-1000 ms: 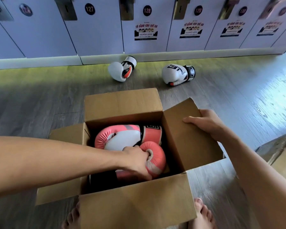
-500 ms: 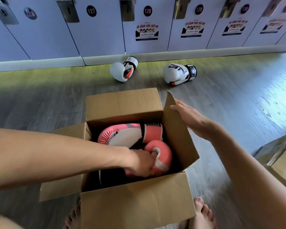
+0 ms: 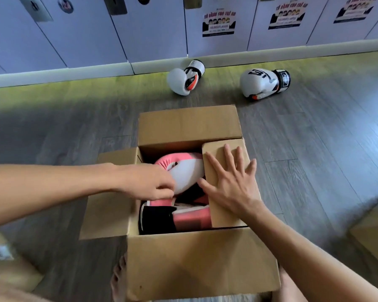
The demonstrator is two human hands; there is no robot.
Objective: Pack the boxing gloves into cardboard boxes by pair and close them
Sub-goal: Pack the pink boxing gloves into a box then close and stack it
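My right hand [image 3: 231, 184] lies flat with the fingers straight and spread. Its palm presses the right flap [image 3: 223, 214] down over the opening of the cardboard box [image 3: 194, 262]. My left hand [image 3: 148, 182] reaches into the box from the other side. Its fingers are curled against the white face of the upper pink glove [image 3: 188, 171]; I cannot tell whether they pinch it or only push on it.

Both pink gloves are inside the box. The lower pink glove [image 3: 190, 219] lies nearer to me, its black cuff turned left, and the folded flap partly covers both. The far flap [image 3: 188, 125] stands up and the left flap [image 3: 105, 205] is splayed outward.

The box sits on the grey wood floor [image 3: 52, 131] between my bare feet [image 3: 118, 277]. Two white gloves [image 3: 184, 77] [image 3: 263, 83] lie apart from each other on the floor beyond the box, near the foot of the lockers [image 3: 157, 29]. Part of another box [image 3: 375, 232] shows at the right edge.
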